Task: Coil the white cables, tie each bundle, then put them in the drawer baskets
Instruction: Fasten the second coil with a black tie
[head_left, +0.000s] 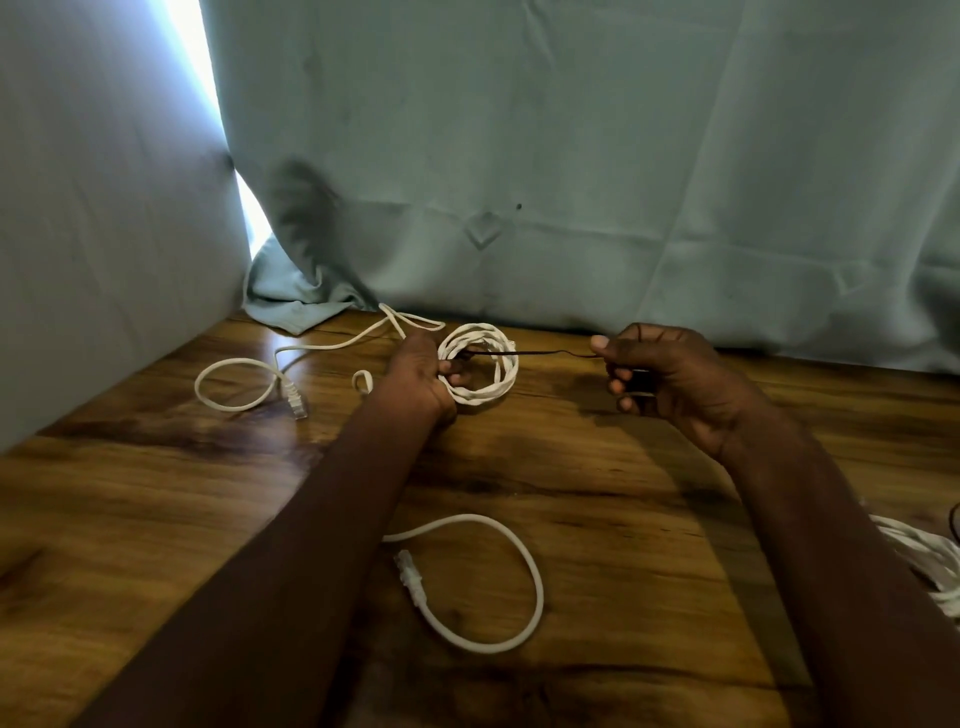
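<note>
My left hand (423, 376) grips a coiled bundle of white cable (491, 364) just above the wooden table (156, 493). A thin black tie (540, 354) runs from the coil to my right hand (660, 379), which pinches its end between thumb and fingers. The tie is stretched nearly straight between both hands. A loose tail of the same white cable (234, 387) trails left across the table and ends in a clear plug (295, 400). Another loose white cable (498, 587) with a plug lies in a loop near the table's front.
A pale green curtain (571, 156) hangs behind the table and bunches on its back left corner. At the right edge lies a further heap of white cable (930, 561), partly hidden by my right forearm. No drawer or basket is in view.
</note>
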